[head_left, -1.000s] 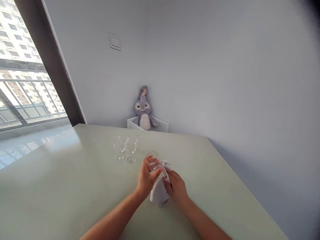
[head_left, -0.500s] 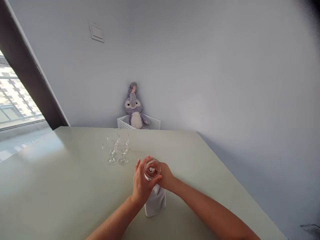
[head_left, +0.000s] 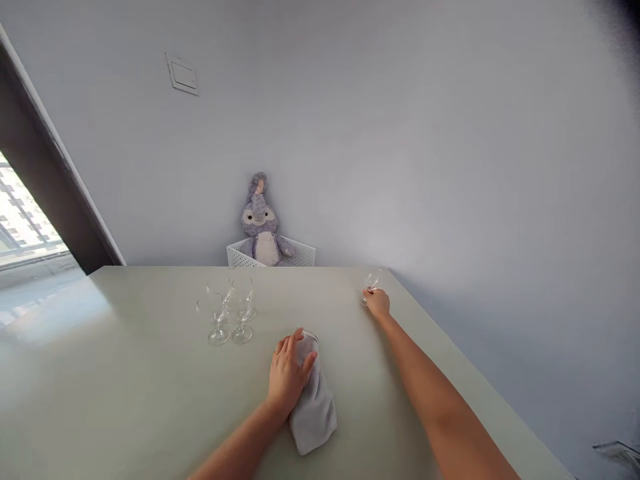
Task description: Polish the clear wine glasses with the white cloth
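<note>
My right hand (head_left: 379, 303) reaches to the far right of the table and is closed on the lower part of a small clear stemmed glass (head_left: 373, 280), whose foot shows at the left of the fingers. Near the middle, my left hand (head_left: 287, 373) curls over a light grey cloth (head_left: 315, 417), thumb and fingertips on its upper end. The cloth's lower end lies loosely toward me. To the left, several similar clear stemmed glasses (head_left: 242, 313) stand upright close together, apart from both hands.
The pale green table (head_left: 150, 400) has its right edge along a grey wall (head_left: 450, 167). Behind the far edge sits a grey plush toy (head_left: 267, 247) in a white perforated basket (head_left: 305, 255). A light switch (head_left: 183, 75) is on the wall, and a window (head_left: 25, 213) at left.
My right hand has carried the glass from the middle to the far right of the table. My left hand has let go of the glass and stays with the cloth. The view has shifted slightly.
</note>
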Motion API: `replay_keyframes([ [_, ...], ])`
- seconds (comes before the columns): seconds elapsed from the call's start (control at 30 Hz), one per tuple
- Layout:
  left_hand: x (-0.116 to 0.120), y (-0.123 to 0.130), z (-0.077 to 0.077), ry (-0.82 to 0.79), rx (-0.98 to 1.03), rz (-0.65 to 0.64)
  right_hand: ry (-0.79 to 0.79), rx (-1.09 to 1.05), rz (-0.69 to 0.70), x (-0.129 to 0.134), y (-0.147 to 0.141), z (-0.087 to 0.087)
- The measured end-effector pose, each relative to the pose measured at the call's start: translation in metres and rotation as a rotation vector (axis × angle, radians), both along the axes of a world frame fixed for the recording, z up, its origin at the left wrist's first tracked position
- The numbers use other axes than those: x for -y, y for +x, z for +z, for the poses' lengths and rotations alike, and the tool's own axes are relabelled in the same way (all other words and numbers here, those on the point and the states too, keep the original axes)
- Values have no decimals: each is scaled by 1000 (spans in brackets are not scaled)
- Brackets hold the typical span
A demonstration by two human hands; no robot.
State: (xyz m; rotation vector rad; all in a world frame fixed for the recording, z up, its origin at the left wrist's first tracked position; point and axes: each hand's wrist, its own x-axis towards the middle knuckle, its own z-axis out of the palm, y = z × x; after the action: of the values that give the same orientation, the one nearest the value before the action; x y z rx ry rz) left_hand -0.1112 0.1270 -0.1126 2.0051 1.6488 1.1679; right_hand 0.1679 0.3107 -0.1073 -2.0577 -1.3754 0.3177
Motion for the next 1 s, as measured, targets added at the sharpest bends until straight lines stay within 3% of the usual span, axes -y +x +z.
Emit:
replay_keyframes([
  [0.2,-1,-4,0,-33,219,127,-41,23,32,-6,10,-2],
  [0.37,-2,-12,7,44,382,231,-14,28,85,16,22,-6],
  [0.53,-10,-25,14,-21,947,452,13,15,118,58,13,-17],
  [0.63,-16,-34,19,-46,1281,578,62,-62,299,81,-21,-14],
  [0.7,-18,-41,23,-67,1488,546,97,-136,441,95,-53,-5],
  [0.8,-21,-52,31,-159,1752,401,125,-130,627,118,-101,17],
  [0.9,-24,-60,36,-169,1855,252,146,38,798,146,-139,33],
  [1.0,-27,-63,35,-141,1897,125,147,240,868,169,-165,34],
])
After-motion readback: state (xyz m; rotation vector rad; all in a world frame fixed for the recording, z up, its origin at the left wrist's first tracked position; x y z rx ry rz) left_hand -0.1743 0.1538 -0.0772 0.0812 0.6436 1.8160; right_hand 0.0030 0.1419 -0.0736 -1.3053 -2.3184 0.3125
